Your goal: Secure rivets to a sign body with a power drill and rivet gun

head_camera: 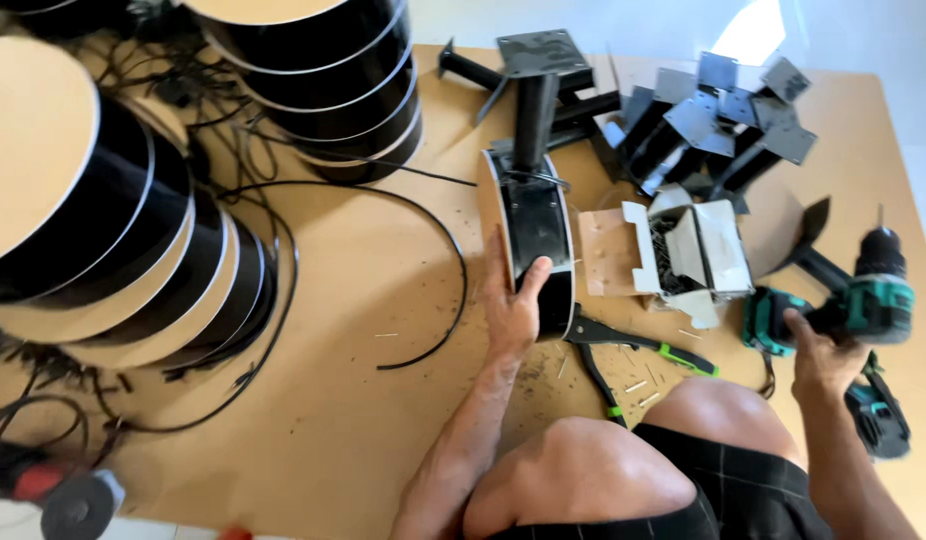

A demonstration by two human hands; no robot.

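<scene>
My left hand [511, 305] grips a round black drum-shaped housing [536, 225] that stands on its edge on the brown board, thumb over its rim. A black post bracket [532, 118] sticks out from its far side. My right hand [821, 358] is closed around the handle of a teal and black cordless drill [873, 290], held just above the board at the right, bit pointing away. My bare knees [623, 460] show at the bottom.
Stacks of round black housings [113, 240] [333, 80] stand left and at the back. Black post brackets [703, 125] are piled at the back right. An open white box of screws [693, 250], pliers [623, 345], a second teal drill [768, 318] and loose black cable [423, 340] lie nearby.
</scene>
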